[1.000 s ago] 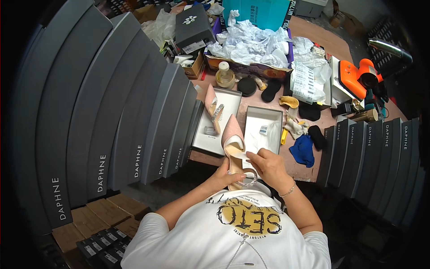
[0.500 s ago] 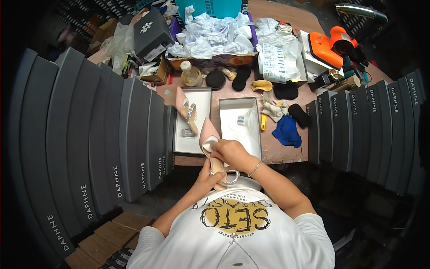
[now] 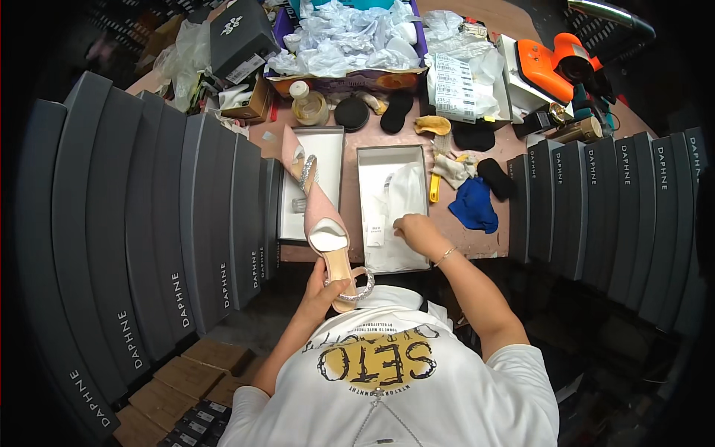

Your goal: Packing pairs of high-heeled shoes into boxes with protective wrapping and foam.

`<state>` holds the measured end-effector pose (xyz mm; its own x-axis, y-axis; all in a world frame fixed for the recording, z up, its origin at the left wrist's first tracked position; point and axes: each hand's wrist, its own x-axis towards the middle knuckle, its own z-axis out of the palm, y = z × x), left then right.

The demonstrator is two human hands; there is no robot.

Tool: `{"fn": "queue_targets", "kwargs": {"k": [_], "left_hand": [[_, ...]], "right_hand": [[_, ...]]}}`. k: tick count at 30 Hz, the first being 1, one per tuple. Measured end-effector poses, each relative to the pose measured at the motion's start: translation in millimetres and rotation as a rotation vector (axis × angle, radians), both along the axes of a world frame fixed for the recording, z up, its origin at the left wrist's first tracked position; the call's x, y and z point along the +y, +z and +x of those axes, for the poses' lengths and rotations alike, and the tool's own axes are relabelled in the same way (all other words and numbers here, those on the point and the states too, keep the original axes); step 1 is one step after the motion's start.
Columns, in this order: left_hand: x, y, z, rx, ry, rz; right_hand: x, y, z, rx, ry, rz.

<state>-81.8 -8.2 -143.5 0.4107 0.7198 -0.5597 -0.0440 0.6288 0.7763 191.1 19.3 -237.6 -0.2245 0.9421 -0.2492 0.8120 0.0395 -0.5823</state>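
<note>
My left hand (image 3: 326,289) is closed round the heel end of a pink pointed shoe (image 3: 325,217), its toe pointing away from me. White stuffing (image 3: 328,236) sits in the toe, and a sparkling strap (image 3: 360,289) loops out at the right. Beyond it, the matching pink shoe (image 3: 293,151) with a clear heel lies in the left box part (image 3: 333,141). My right hand (image 3: 421,235) is over the right white-lined box (image 3: 360,159), fingers bent together against white tissue paper (image 3: 407,190). What its fingertips hold is hidden. A white card (image 3: 375,232) lies by the paper.
Stacks of grey shoe boxes (image 3: 156,216) (image 3: 596,201) flank me. At the back are a carton of crumpled paper (image 3: 350,45), a bottle (image 3: 307,106) and an orange tool (image 3: 547,67). A blue cloth (image 3: 474,206) and yellow-handled brush (image 3: 434,186) lie right of the box.
My right hand has left the shoe's toe and moved right into the box. White stuffing now shows in the toe. The paper in the box has shifted, and a card shows.
</note>
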Motion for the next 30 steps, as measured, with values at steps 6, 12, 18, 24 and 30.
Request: {"fn": "queue_targets", "kwargs": {"k": [6,12,18,24,30], "left_hand": [[1,-4,4,-0.125,0.048,0.077],[0,-10,8,-0.134,0.039,0.029],[7,-11,16,-0.139,-0.005,0.053],[-2,-8,9,-0.127,0.092,0.082],[-11,-12,-7,-0.148,0.195,0.062]], "right_hand": [[19,73,60,0.233,-0.578,0.139],[-26,66,85,-0.344,-0.492,0.439],[0,57,-19,0.037,0.167,0.218],[9,-40,-17,-0.508,0.333,0.134],[58,14,24,0.080,-0.015,-0.162]]}}
